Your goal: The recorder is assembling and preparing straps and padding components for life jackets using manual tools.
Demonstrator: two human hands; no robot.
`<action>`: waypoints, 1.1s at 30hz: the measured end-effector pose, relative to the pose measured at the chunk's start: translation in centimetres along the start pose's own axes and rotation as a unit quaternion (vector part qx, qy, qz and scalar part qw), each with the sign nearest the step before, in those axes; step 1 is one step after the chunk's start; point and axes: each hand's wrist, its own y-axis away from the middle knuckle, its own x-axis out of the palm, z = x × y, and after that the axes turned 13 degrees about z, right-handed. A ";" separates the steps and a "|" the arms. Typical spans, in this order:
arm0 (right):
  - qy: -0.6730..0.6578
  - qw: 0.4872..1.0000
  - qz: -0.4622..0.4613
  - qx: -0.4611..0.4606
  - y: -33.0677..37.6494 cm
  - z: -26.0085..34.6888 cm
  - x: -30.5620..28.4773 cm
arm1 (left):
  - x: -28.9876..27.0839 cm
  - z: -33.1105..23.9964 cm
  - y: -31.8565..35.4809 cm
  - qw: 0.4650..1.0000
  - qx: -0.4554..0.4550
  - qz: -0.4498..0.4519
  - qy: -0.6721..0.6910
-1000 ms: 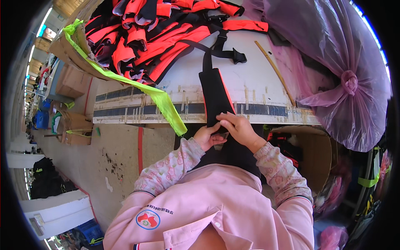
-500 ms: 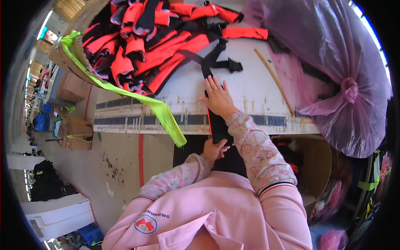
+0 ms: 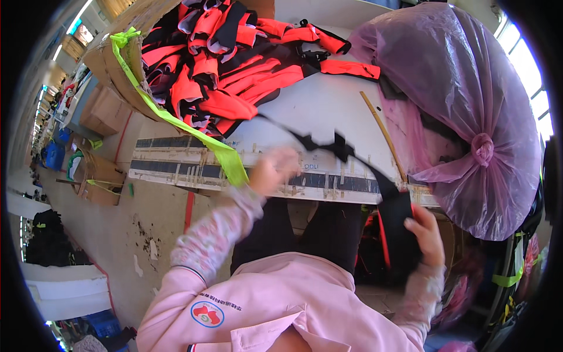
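Note:
At the right, off the table's front edge, my right hand (image 3: 428,234) is closed on a wide black fabric band with a red-orange edge (image 3: 400,226). From its top a narrow black webbing strap (image 3: 375,170) runs up and left across the table, with a black plastic buckle (image 3: 340,146) partway along. The strap's far end reaches the heap of red-orange and black fabric bands (image 3: 234,82). My left hand (image 3: 275,170), smeared by motion, is over the front edge of the table, apart from the strap; its fingers cannot be made out.
The white table (image 3: 346,114) has a taped, worn front edge. A cardboard box (image 3: 114,70) lies behind the heap, with a neon-yellow strip (image 3: 182,126) draped down. To the right sit a thin wooden stick (image 3: 384,135) and a large knotted purple plastic bag (image 3: 457,82).
My right hand has moved from the table to the right and toward me, carrying the band. My left hand has let go of the band and moved up and left. The strap now stretches sideways.

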 end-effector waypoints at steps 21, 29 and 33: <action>-0.043 0.994 -0.083 -0.064 4.1 -4.8 -2.7 | 21.8 -5.3 -12.3 0.657 0.240 0.475 -0.534; -0.028 0.989 -0.125 -0.077 12.2 -3.6 -9.1 | 24.3 -1.5 -11.6 0.729 0.233 0.375 -0.523; -0.048 0.983 -0.151 0.097 19.6 -6.8 -12.4 | 24.2 -1.5 -11.1 0.754 0.240 0.356 -0.497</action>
